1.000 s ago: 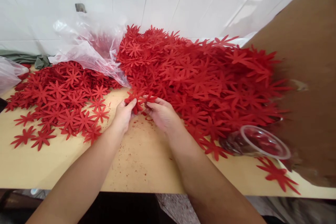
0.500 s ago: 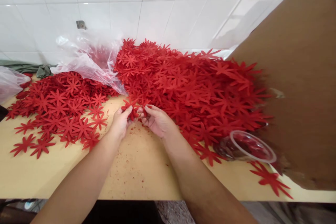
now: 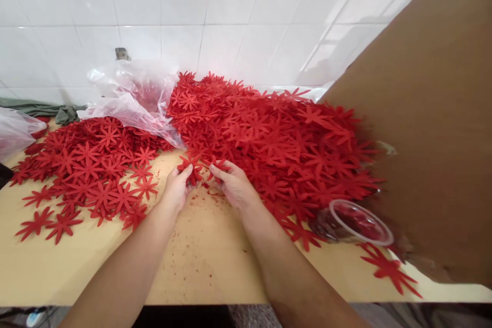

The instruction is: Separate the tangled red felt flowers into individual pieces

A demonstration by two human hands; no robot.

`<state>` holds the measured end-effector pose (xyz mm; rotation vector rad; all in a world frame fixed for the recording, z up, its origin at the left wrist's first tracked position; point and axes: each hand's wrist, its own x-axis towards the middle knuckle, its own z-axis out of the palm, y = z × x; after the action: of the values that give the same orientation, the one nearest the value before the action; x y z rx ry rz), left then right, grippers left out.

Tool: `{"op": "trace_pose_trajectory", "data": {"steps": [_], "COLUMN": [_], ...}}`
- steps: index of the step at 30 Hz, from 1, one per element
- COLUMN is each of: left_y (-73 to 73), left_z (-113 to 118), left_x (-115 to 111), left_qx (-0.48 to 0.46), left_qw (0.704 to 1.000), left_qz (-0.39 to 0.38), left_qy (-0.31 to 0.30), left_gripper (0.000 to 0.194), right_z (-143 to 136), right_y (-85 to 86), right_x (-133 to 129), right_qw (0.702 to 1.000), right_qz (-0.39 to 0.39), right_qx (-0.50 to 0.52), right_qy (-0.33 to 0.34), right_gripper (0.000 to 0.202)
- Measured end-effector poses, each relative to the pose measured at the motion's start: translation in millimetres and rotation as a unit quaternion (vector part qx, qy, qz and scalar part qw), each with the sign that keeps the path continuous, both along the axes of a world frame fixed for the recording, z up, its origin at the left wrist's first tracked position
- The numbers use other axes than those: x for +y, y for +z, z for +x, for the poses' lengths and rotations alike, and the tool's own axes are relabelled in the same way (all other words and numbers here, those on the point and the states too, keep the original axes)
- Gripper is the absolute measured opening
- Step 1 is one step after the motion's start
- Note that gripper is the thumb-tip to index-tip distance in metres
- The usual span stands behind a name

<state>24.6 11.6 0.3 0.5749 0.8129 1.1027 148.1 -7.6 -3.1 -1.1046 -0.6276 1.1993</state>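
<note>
My left hand (image 3: 180, 184) pinches a red flower-shaped cutout (image 3: 195, 170) between thumb and fingers, above the table. Just to its right, my right hand (image 3: 233, 180) is closed, thumb towards the fingers. Red shows at its fingertips, but I cannot tell whether that is a piece in its grip or the pile behind. Beyond the right hand rises a large heap of red flower-shaped cutouts (image 3: 269, 136). A lower pile of similar cutouts (image 3: 90, 166) spreads out on the left. Small red scraps (image 3: 217, 195) lie on the table below the hands.
A clear plastic tub (image 3: 334, 223) lies tipped at the heap's right, with a single cutout (image 3: 390, 268) near it. Brown cardboard (image 3: 430, 138) walls off the right side. A clear plastic bag (image 3: 134, 97) sits between the piles, against the tiled wall (image 3: 230, 0).
The hands have moved slightly apart, the right one drawing away from the cutout in my left hand. The camera view has tilted up a little, so everything sits lower.
</note>
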Motion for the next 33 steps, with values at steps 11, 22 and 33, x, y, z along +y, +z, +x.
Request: {"op": "trace_pose_trajectory", "data": {"steps": [11,22,33], "left_y": [-1.6,-1.8,-2.8], "left_z": [0.9,1.9,3.5], "left_x": [4.2,3.4,0.5], "left_qx": [-0.003,0.013,0.030], "left_qw": [1.000,0.999,0.997], "left_qz": [0.001,0.013,0.055], "left_qy": [-0.016,-0.031,-0.041], "left_gripper": [0.005,0.006,0.022], "right_z": [-1.6,14.0,0.7], "right_y": [-1.9,-16.9,-17.8], "right_x": [10.1,12.0,10.0], "right_qw": [1.000,0.965,0.968], "right_qz": [0.006,0.031,0.068], "right_qx": [-0.002,-0.255,-0.242], "right_qy": [0.009,-0.050,0.009], "right_gripper": [0.045,0.050,0.042]}}
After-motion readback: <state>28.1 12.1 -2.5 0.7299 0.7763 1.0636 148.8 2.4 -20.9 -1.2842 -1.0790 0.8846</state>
